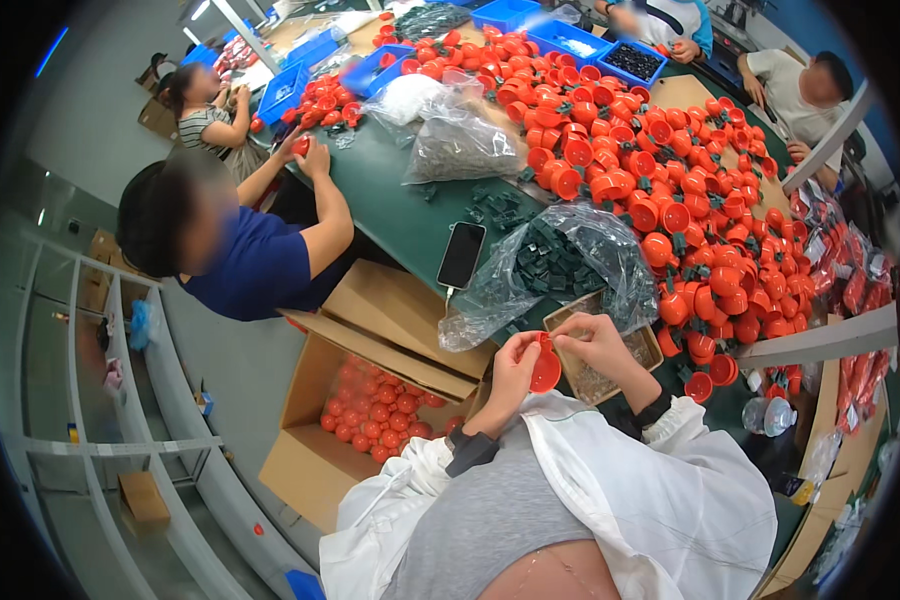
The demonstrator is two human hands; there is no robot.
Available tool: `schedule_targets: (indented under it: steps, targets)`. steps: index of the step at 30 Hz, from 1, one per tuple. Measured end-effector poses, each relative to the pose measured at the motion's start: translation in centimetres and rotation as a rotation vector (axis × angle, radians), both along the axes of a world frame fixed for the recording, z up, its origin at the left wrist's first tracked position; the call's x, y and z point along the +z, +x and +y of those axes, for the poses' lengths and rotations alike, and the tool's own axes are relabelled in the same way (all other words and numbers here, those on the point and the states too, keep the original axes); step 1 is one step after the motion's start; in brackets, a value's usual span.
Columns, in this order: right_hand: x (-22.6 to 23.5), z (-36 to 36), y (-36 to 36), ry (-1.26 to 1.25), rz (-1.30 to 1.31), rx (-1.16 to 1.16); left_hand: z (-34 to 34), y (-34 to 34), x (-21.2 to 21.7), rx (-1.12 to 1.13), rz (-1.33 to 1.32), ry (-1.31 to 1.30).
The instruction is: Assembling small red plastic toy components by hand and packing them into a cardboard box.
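Your left hand (510,372) has its grip pinching a red cup (544,374), hollow side toward you, held up in front of your body. Your right hand (604,348) is at the cup's upper edge, thumb and fingertips drawn in close; can't tell if that grip pinches the rim or some small part. Just past your hands, partly under the right one: a tray (654,348) of small clear pieces. Down to your left, an open cardboard box (315,465) holds red balls (380,408). Clear bottle (770,416) off to your right. Beyond the tray, an open plastic bag (625,262) of dark green clips; phone (461,256) beside it, cable plugged in, on the green surface (390,190). Big heap of red cups (644,213) ahead and right. Farther: bag of grey pieces (465,148), co-worker in a blue shirt (265,255) holding something red, blue bins (285,92) at the back.
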State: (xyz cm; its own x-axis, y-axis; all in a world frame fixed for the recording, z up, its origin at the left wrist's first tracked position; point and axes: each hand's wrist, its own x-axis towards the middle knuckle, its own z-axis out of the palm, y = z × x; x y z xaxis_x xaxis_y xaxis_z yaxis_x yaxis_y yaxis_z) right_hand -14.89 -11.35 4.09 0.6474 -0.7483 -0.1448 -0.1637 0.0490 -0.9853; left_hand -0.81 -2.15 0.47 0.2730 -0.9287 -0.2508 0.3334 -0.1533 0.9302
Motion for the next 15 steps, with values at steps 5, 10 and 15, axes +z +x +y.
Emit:
schedule_targets:
  steps: [5, 10, 15]
  targets:
    - [-0.5, 0.64, 0.26, -0.044, -0.017, -0.024, 0.41, -0.35, 0.29, 0.014, -0.028, -0.006]
    - [-0.68, 0.76, 0.36, -0.118, 0.081, -0.019, 0.4, -0.54, 0.11, 0.018, -0.061, 0.008]
    - [-0.86, 0.96, 0.89, -0.027, 0.034, -0.092, 0.2, -0.53, -0.3, -0.001, -0.031, -0.035]
